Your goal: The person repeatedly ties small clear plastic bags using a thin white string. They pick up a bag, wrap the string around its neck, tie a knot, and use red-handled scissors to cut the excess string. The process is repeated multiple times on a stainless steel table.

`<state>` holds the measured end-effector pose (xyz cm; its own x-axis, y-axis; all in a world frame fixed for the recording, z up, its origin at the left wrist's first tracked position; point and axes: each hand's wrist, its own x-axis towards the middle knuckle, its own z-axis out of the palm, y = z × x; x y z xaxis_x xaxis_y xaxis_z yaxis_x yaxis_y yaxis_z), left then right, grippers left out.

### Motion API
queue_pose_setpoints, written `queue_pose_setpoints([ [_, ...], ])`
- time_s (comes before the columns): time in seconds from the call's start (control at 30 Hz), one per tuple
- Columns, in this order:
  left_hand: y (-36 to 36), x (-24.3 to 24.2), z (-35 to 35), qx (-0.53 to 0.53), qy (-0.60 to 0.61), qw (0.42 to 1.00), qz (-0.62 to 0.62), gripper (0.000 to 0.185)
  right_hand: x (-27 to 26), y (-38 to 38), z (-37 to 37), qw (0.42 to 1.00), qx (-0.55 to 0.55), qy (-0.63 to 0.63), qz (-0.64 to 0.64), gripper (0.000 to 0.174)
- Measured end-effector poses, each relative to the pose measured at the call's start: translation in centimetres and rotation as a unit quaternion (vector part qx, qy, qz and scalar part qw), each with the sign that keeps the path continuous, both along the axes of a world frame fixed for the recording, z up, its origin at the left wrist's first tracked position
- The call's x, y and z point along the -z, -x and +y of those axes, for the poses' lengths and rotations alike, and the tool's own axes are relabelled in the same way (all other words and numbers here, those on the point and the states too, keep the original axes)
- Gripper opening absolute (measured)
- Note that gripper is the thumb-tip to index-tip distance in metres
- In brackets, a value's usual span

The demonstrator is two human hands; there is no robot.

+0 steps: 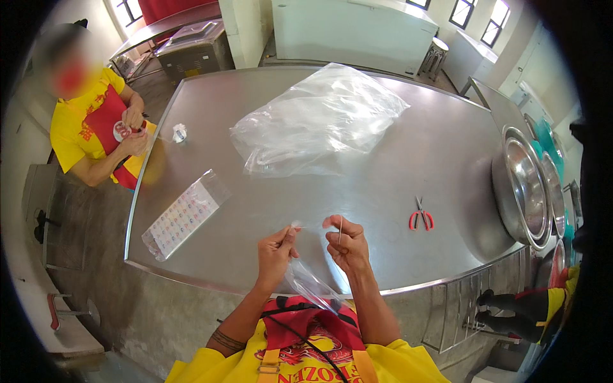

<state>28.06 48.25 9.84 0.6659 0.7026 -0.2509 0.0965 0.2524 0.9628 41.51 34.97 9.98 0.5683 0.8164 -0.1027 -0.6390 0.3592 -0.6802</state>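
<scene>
My left hand pinches the gathered upper end of a clear plastic bag, which hangs down toward my apron. To its right, my right hand is raised with curled fingers around a thin pale strand; whether it is string or something stiff is hard to tell. A faint line spans the gap between both hands. Red-handled scissors lie on the metal table right of my right hand, blades slightly spread and pointing away. Left of my hands lies a clear packet of printed labels.
A large clear plastic sheet or bag covers the table's far middle. Steel basins stand along the right edge. A crumpled white item sits near a co-worker at the left side. Another person's legs show at lower right.
</scene>
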Motion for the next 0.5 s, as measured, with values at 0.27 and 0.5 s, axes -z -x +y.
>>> queue_pose_setpoints([
  [0.27,-0.3,1.3,1.4,0.184,-0.509,0.841,0.016,0.018,0.7,1.2,1.2,0.816,-0.033,0.324,-0.476,0.05],
  [0.5,-2.5,2.1,1.2,0.098,-0.133,0.983,0.081,0.02,2.2,4.9,3.1,0.692,0.143,0.306,-0.638,0.06],
])
